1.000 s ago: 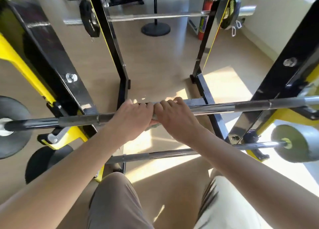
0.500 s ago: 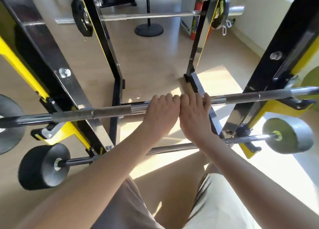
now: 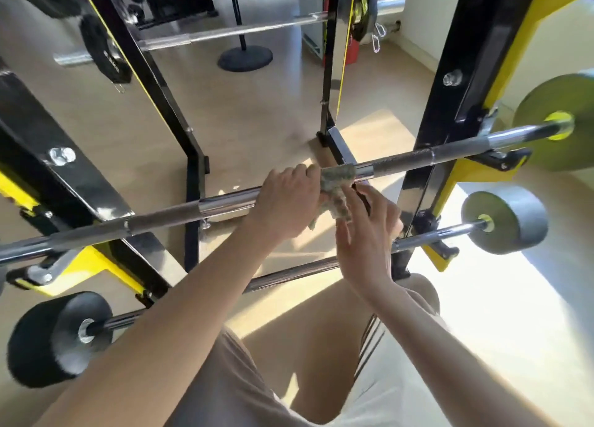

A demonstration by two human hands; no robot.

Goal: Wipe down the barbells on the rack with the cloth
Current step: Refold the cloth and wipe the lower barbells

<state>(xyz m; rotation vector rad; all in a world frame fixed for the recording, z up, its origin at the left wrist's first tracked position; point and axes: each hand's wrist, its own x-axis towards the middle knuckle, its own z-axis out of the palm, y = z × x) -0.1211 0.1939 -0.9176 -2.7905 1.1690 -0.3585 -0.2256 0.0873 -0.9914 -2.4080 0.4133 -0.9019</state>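
Note:
A chrome barbell (image 3: 225,203) runs across the black and yellow rack (image 3: 456,105) at mid height. A greenish cloth (image 3: 336,177) is draped over the bar near its middle, its tail hanging below. My left hand (image 3: 284,201) grips the bar and the cloth's left edge. My right hand (image 3: 366,237) is off the bar, just below it, fingers spread and touching the hanging cloth. A lower barbell (image 3: 437,235) with grey and black plates sits beneath. A third barbell (image 3: 231,34) rests on the far side of the rack.
Rack uprights stand close on both sides, with yellow hooks (image 3: 93,266) under the bar. A green plate (image 3: 565,121) caps the bar's right end. A round black stand base (image 3: 245,58) and a red extinguisher (image 3: 352,52) sit on the wooden floor beyond.
Both hands slid right along the bar. My right hand then let go of the bar and dropped below it, uncovering the cloth. The view shifted left and down.

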